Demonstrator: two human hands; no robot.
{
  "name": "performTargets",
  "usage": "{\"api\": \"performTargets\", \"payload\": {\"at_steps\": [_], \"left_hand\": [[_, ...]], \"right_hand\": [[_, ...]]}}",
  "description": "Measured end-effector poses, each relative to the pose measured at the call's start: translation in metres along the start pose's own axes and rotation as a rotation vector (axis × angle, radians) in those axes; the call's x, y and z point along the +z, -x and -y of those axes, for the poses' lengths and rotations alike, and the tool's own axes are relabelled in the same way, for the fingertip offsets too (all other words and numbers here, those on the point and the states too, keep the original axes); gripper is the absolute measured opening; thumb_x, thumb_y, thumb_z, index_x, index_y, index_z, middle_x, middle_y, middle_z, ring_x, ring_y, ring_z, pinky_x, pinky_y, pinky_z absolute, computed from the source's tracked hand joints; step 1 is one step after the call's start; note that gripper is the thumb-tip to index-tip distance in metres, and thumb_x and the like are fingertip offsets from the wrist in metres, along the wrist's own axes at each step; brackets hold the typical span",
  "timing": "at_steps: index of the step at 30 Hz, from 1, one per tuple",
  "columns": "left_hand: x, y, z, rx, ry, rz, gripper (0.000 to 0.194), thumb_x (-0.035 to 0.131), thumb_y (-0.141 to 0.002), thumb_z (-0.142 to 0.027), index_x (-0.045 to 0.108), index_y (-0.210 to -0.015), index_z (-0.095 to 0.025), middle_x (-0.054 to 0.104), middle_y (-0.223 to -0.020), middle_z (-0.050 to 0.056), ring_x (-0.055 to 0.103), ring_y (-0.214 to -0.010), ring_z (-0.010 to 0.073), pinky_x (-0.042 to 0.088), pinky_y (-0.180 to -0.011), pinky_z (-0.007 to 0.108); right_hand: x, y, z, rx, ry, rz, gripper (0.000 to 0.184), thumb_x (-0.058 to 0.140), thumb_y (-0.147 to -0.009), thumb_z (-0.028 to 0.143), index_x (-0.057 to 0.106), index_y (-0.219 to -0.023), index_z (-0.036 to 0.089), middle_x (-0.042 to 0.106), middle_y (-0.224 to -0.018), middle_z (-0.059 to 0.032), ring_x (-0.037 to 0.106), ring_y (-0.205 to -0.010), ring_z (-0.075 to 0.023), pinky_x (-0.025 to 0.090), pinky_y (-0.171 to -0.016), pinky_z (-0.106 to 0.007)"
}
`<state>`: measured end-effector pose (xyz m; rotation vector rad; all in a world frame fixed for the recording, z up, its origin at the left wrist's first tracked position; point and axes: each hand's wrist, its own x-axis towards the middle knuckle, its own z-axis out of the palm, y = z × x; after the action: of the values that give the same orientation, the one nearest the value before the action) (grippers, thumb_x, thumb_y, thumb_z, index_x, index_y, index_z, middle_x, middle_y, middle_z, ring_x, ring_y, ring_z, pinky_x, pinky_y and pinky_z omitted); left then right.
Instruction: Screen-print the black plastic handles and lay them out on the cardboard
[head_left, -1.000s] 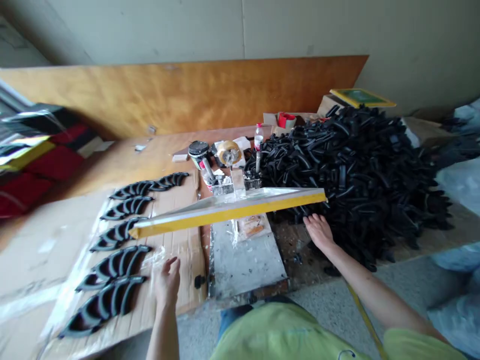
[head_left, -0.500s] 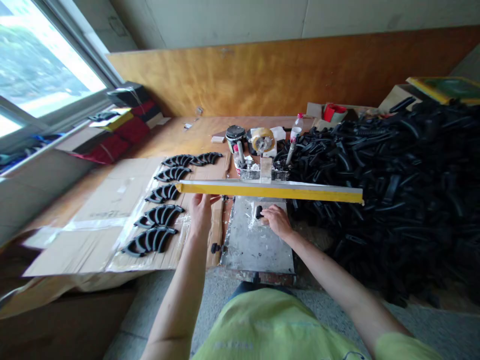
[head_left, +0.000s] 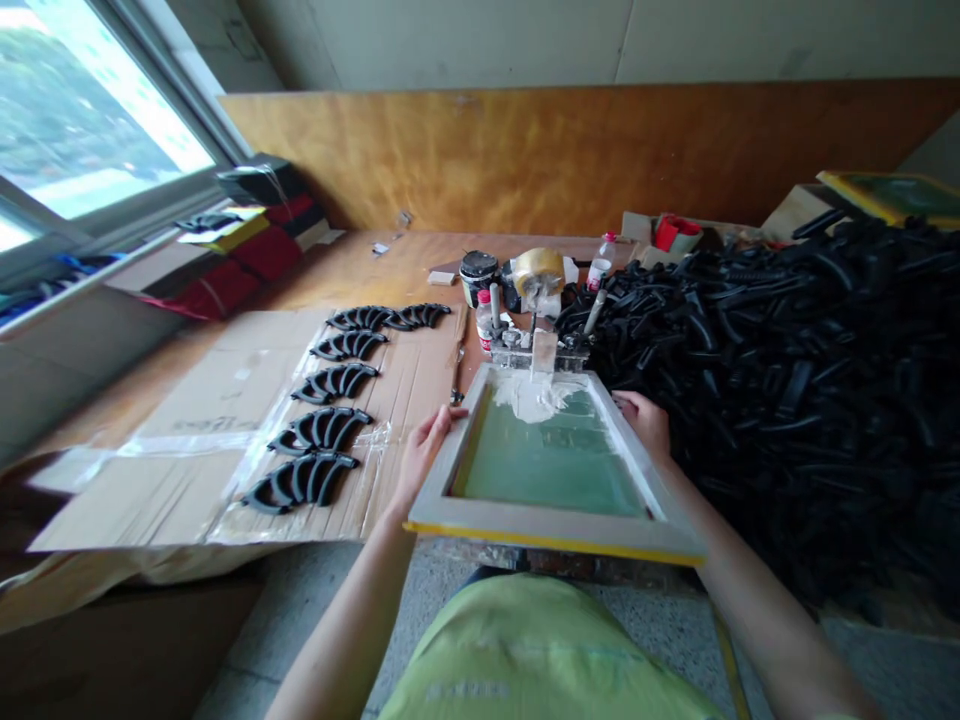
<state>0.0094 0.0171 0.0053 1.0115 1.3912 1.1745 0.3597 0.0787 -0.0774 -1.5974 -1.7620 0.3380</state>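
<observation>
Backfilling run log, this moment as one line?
left hand: at frame, left side; right hand: at frame, right side; white paste: far end of green mesh; curved black parts: rows on cardboard; black heap: person's right

The screen (head_left: 551,465) lay face up, just right of centre in the lower half of the picture, its wide near edge towards the bottom. A pale grey rim (head_left: 536,522) framed green mesh (head_left: 536,470). White paste (head_left: 529,398) was smeared unevenly over the mesh's far end; a yellow strip (head_left: 555,545) lined the near edge.
</observation>
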Motion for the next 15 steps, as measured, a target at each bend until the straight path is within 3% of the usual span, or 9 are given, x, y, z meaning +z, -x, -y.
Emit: {"api": "performTargets", "payload": {"at_steps": [2,4,6,8,11,15], "left_hand": [[-0.006,0.008,0.029,-0.111,-0.016,0.038,0.05,0.066,-0.072,-0.058,0.07,-0.098,-0.015,0.066,-0.073,0.002,0.054,-0.057,0.0115,0.04,-0.05,0.021],[-0.007,0.011,0.059,-0.174,0.0,0.061,0.063,0.07,-0.068,-0.055,0.063,-0.118,-0.017,0.066,-0.073,0.0,0.054,-0.057,0.0112,0.04,-0.05,0.02],[-0.006,0.008,0.087,-0.185,-0.002,0.064,0.075,0.07,-0.069,-0.054,0.052,-0.133,-0.02,0.065,-0.073,-0.001,0.055,-0.058,0.0116,0.041,-0.052,0.02],[-0.005,0.004,0.106,-0.173,-0.032,0.056,0.075,0.068,-0.071,-0.053,0.049,-0.137,-0.02,0.063,-0.072,-0.002,0.056,-0.059,0.0118,0.041,-0.054,0.021],[-0.005,-0.003,0.12,-0.158,-0.083,0.042,0.068,0.066,-0.074,-0.052,0.054,-0.132,-0.019,0.063,-0.074,0.0,0.057,-0.063,0.0129,0.043,-0.057,0.022],[-0.007,-0.005,0.126,-0.166,-0.121,0.026,0.062,0.065,-0.074,-0.052,0.059,-0.127,-0.019,0.066,-0.077,0.001,0.059,-0.066,0.0145,0.044,-0.06,0.023]], "right_hand": [[-0.002,-0.024,0.017,-0.061,-0.013,-0.067,0.036,0.046,-0.09,0.026,0.063,-0.122,0.02,0.064,-0.12,-0.0114,0.061,-0.105,-0.0254,0.05,-0.093,-0.044],[0.012,-0.047,0.045,-0.218,0.038,-0.041,0.045,0.058,-0.085,0.025,0.056,-0.13,0.02,0.054,-0.134,-0.0123,0.053,-0.117,-0.0262,0.045,-0.099,-0.043],[0.033,-0.064,0.071,-0.327,0.161,0.076,0.05,0.064,-0.081,0.021,0.053,-0.131,0.019,0.053,-0.132,-0.0126,0.049,-0.121,-0.0266,0.043,-0.101,-0.041],[0.053,-0.074,0.087,-0.337,0.301,0.242,0.039,0.064,-0.081,0.018,0.059,-0.119,0.018,0.062,-0.116,-0.0114,0.054,-0.11,-0.0255,0.045,-0.094,-0.037],[0.07,-0.068,0.093,-0.286,0.474,0.407,0.015,0.06,-0.084,0.02,0.063,-0.099,0.016,0.066,-0.095,-0.0101,0.059,-0.092,-0.0233,0.045,-0.08,-0.032],[0.066,-0.029,0.092,-0.371,0.524,0.433,0.012,0.051,-0.086,0.013,0.062,-0.09,0.015,0.066,-0.091,-0.0097,0.058,-0.091,-0.022,0.041,-0.076,-0.029]]}}
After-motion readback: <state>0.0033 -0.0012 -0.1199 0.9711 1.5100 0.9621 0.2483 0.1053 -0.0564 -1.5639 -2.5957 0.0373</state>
